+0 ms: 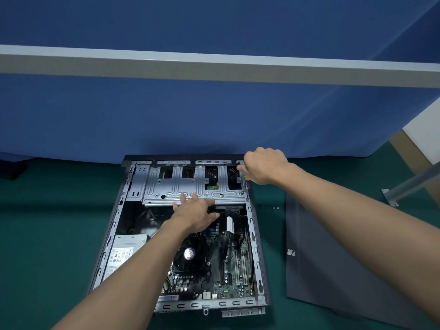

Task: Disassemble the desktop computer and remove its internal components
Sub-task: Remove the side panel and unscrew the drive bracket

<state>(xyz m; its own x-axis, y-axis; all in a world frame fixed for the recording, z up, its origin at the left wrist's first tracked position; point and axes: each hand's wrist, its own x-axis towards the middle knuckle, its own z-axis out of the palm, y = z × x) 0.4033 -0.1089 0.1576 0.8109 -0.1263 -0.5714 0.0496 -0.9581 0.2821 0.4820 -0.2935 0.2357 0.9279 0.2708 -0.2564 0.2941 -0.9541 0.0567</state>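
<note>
Computer [252, 234] | green mat [47, 222] | blue partition [166, 115] | left hand [192, 215] spread on cage [188, 183] | right hand [264, 166] grips screwdriver [247, 178]

The right hand [264, 166] hides most of the screwdriver [247, 178]; only a yellow bit shows. The left arm [142, 263] covers part of the power supply [122, 253]. The grey side panel [333, 258] runs off the bottom edge.

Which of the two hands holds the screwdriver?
The right hand, reaching farther: its fingers curl round the screwdriver. The left hand rests, fingers straight, on the drive cage.
</note>
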